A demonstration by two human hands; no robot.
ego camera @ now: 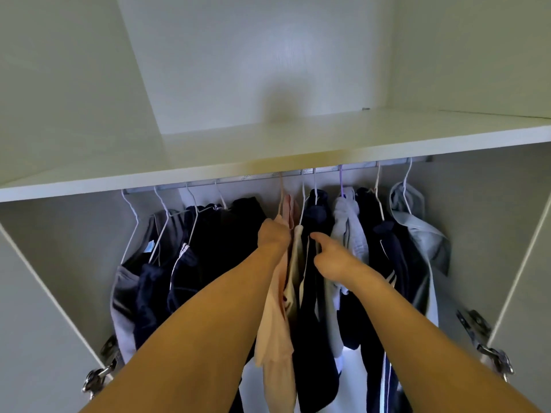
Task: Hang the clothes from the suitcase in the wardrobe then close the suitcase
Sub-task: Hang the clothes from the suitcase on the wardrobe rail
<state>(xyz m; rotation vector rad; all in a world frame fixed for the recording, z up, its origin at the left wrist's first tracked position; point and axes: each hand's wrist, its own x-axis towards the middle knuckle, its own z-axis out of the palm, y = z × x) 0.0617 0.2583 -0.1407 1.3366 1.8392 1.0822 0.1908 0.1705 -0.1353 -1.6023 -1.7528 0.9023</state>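
Head view, wardrobe interior. Left grip (272, 234): fingers reach up along the peach garment (275, 320) at its hanger neck, thumb side curled on the cloth; judged to be grasping it to steady the hanger while it settles on the rail (268, 176). Right grip (329, 257): released, forefinger extended, touching the edge of the dark navy garment (313, 263) just right of the peach one, apparently holding it aside to keep a gap.

Peach garment: on the rail at mid-span, between a black garment (235, 234) on the left and the navy one on the right. Further hung items: grey and navy pieces far left, pale grey top (347, 231), grey hooded top (417, 234) far right. White shelf (298, 150) directly above the rail. Suitcase: not in view; closing judged still outstanding.
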